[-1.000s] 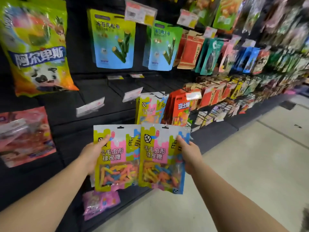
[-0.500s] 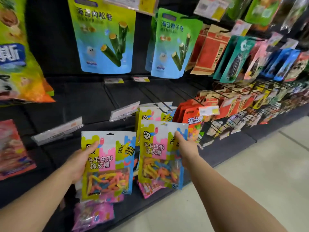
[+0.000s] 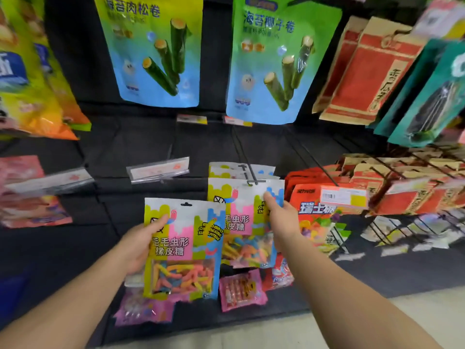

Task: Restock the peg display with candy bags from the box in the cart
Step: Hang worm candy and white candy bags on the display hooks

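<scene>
My left hand (image 3: 141,244) grips a gummy-worm candy bag (image 3: 183,250) by its left edge, held upright in front of the lower display. My right hand (image 3: 281,222) pinches a second, matching candy bag (image 3: 241,222) at its upper right side. That bag's hang hole sits at the tip of a black peg hook (image 3: 255,182). More bags of the same kind (image 3: 239,170) hang further back on that peg. The box and cart are out of view.
Two bare pegs with clear price-tag holders (image 3: 158,170) stick out to the left. Orange candy bags (image 3: 317,217) hang right of the peg, seaweed-roll bags (image 3: 156,51) above, pink packets (image 3: 241,289) below. Pale floor (image 3: 415,318) lies at lower right.
I have stepped closer to the display. My right hand has carried its bag up and forward to the peg's tip. My left hand keeps its bag lower and to the left.
</scene>
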`<state>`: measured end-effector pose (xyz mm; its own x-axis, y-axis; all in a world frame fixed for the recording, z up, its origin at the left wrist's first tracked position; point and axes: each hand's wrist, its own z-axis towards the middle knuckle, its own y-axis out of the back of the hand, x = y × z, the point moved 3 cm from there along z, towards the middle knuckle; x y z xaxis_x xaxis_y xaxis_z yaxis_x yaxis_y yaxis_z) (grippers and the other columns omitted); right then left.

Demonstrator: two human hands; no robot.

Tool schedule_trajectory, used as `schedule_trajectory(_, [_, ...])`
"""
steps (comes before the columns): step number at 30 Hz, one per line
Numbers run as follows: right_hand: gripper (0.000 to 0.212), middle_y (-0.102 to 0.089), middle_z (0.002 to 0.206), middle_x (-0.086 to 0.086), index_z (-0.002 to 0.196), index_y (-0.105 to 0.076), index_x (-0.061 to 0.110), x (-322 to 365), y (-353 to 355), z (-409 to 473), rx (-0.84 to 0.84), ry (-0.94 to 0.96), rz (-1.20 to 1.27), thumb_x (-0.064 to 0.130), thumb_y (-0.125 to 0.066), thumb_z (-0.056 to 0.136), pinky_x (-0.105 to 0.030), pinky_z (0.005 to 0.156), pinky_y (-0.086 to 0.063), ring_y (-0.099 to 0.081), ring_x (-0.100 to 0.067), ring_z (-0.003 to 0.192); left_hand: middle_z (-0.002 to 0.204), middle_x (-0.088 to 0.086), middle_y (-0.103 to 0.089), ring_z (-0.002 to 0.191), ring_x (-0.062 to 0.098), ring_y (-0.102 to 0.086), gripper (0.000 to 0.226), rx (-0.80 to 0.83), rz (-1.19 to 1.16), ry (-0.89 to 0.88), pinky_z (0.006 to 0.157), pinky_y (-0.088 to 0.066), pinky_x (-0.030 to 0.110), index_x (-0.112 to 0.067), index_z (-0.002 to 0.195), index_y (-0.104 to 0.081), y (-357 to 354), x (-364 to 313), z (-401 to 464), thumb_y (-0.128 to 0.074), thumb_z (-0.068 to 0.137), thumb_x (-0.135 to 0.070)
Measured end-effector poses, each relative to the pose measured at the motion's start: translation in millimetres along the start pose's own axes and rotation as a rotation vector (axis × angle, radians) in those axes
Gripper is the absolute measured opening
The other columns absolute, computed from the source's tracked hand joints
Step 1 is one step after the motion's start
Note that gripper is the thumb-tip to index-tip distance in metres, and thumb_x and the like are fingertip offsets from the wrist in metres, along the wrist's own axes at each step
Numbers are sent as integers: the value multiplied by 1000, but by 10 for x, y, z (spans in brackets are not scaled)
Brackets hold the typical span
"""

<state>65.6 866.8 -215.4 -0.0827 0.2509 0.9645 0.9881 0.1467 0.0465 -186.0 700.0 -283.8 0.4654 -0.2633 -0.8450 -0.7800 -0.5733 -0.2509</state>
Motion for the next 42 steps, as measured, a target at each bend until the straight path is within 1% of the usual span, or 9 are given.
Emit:
schedule_trajectory(6, [25, -67, 88, -15, 88, -68, 14, -29, 67, 105, 82, -31, -5, 39, -66, 91, -46, 79, -56, -64, -31, 78, 120, 10, -73, 114, 28, -67, 60, -28, 8, -6, 109, -43, 49, -13, 130, -63, -169, 179, -131, -67, 80, -46])
schedule_trajectory(15, [35, -72, 95, -14, 88, -65, 17, 8, 10, 254, 107, -19, -115, 52, -62, 90, -49, 80, -58, -70, -34, 89, 118, 17, -72, 110, 31, -69, 55, -17, 8, -55, 93, -52, 43, -6, 125, -66, -394, 157, -208, -65, 81, -40])
schedule_trajectory(20, [40, -62, 96, -5, 118, -50, 13, -93, 92, 321, 106, -54, -80, 41, -64, 94, -20, 42, -43, -56, -16, 73, 113, 18, -74, 103, 31, -72, 65, 8, 56, -94, 88, -56, 41, -6, 120, -68, -634, 77, -228, -76, 71, -48])
schedule_trajectory(23, [41, -57, 102, -9, 117, -43, 17, -120, 145, 298, 23, -66, -102, 45, -62, 93, -24, 54, -41, -53, -17, 70, 106, 16, -76, 93, 28, -75, 86, 19, 64, -119, 68, -61, 33, -9, 113, -71, -800, 54, -196, -90, 46, -60])
schedule_trajectory(27, [44, -70, 73, 6, 102, -61, 18, -98, 145, 169, 206, -127, 152, 58, -44, 98, -23, 56, -48, -64, -8, 59, 108, 14, -76, 96, 29, -75, 48, -5, 57, -120, 79, -61, 38, -10, 118, -69, -1018, 7, -123, -71, 81, -42])
schedule_trajectory(31, [44, -73, 108, 0, 109, -67, 19, -21, 157, 83, 263, 24, -68, 56, -64, 87, -44, 92, -56, -69, -20, 102, 106, 7, -77, 100, 28, -74, 51, -54, 95, -120, 99, -53, 50, -16, 119, -69, -1217, -44, -51, -75, 80, -48])
schedule_trajectory(33, [30, -72, 97, -5, 98, -67, 10, 33, 168, 121, 194, 92, -90, 36, -73, 87, -49, 87, -56, -68, -22, 89, 107, 1, -77, 103, 25, -72, 52, -77, 123, -135, 102, -50, 51, -22, 112, -72, -1296, -99, -32, -80, 73, -55])
schedule_trajectory(37, [33, -61, 77, -11, 85, -59, 6, 140, 153, 201, 116, 99, -110, 35, -76, 83, -58, 71, -55, -58, -23, 69, 117, -3, -72, 114, 22, -64, 66, -124, 142, -135, 106, -46, 49, -21, 110, -71, -1421, -184, 13, -79, 64, -67])
schedule_trajectory(42, [27, -63, 79, -11, 83, -60, 9, 162, 113, 261, 72, 70, -154, 33, -73, 87, -39, 63, -52, -57, -22, 68, 117, -2, -53, 115, 18, -49, 52, -184, 163, -87, 94, -36, 36, -12, 123, -57, -1488, -191, 53, -68, 89, -50])
